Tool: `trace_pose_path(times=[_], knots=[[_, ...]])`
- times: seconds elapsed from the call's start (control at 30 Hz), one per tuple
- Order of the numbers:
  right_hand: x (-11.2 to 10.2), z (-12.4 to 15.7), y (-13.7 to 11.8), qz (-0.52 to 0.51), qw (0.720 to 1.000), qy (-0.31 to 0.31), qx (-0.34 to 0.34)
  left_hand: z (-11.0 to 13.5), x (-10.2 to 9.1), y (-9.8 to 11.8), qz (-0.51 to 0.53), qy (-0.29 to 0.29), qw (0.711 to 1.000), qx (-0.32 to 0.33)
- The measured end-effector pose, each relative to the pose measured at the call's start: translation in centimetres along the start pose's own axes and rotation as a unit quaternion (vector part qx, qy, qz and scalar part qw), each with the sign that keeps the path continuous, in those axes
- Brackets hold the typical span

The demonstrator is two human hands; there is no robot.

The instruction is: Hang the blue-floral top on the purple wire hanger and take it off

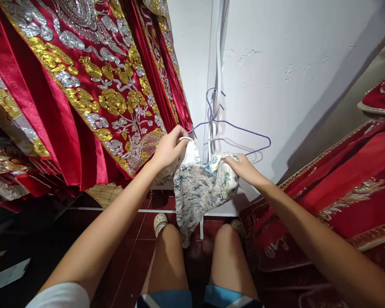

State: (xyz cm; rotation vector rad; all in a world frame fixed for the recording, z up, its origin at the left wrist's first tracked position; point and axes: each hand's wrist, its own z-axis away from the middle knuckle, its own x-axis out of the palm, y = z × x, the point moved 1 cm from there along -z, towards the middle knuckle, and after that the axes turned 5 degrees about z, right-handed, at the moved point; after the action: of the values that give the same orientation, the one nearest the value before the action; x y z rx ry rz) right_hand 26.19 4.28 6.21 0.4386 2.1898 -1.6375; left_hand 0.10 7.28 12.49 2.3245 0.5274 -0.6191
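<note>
Stretched between my hands hangs a small white garment (195, 192) with a blue, green and grey floral print and gathered fabric; it looks like a bodice or top. My left hand (171, 147) pinches its upper left edge, where white lining shows, close to one end of a purple hanger (240, 127). Its upper right part is gripped by my right hand (242, 167), thumb on top. The hanger is hooked on the wall behind the garment, its right end free of cloth. Whether the left end sits inside the garment is hidden by my left hand.
Red garments (115, 85) with gold and silver embroidery hang at the left. More red embroidered cloth (356, 188) is on the right. A white wall (276, 64) with a vertical strap (218, 51) stands ahead, above a dark red tiled floor (131, 256).
</note>
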Motion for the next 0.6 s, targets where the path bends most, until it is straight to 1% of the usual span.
trace_pose_path(times=[0.03,0.07,0.1,0.17,0.2,0.23,0.27,0.3,0.37,0.43,0.5,0.57,0.6], knots=[[-0.1,0.1,0.1,0.005,1.0,0.0,-0.022,-0.6,-0.1,-0.1,0.023,-0.01,1.0,0.017],[-0.4,0.2,0.2,0.014,0.998,0.014,-0.052,-1.1,-0.3,-0.2,0.047,-0.019,0.998,0.024],[-1.0,0.2,0.3,0.025,0.995,0.047,-0.084,-1.4,-0.6,-0.4,0.069,-0.027,0.997,0.02],[-2.7,0.0,0.8,0.049,0.978,0.159,-0.127,-1.7,-1.2,-0.8,0.11,-0.047,0.993,-0.012],[-3.8,-0.2,1.2,0.061,0.965,0.219,-0.13,-1.8,-1.6,-0.9,0.132,-0.059,0.989,-0.035],[-5.0,-0.5,1.6,0.07,0.954,0.265,-0.124,-1.9,-1.9,-0.9,0.158,-0.073,0.983,-0.062],[-6.2,-0.9,2.0,0.077,0.95,0.283,-0.11,-2.1,-2.2,-0.9,0.187,-0.087,0.974,-0.093],[-7.4,-1.5,2.4,0.081,0.953,0.276,-0.092,-2.3,-2.6,-0.9,0.217,-0.103,0.962,-0.127],[-9.5,-2.5,2.7,0.081,0.971,0.222,-0.046,-2.8,-3.2,-0.8,0.278,-0.136,0.93,-0.196],[-11.3,-3.2,2.4,0.065,0.982,0.175,0.019,-3.3,-3.8,-0.8,0.342,-0.143,0.891,-0.261],[-12.6,-3.4,1.5,0.008,0.988,0.134,0.07,-3.5,-4.1,-1.3,0.408,-0.12,0.846,-0.321],[-12.8,-3.2,0.5,-0.095,0.986,0.067,0.118,-3.1,-3.8,-2.1,0.464,-0.062,0.81,-0.354],[-12.5,-3.0,0.1,-0.151,0.977,0.032,0.149,-2.7,-3.4,-2.6,0.482,-0.026,0.801,-0.355]])
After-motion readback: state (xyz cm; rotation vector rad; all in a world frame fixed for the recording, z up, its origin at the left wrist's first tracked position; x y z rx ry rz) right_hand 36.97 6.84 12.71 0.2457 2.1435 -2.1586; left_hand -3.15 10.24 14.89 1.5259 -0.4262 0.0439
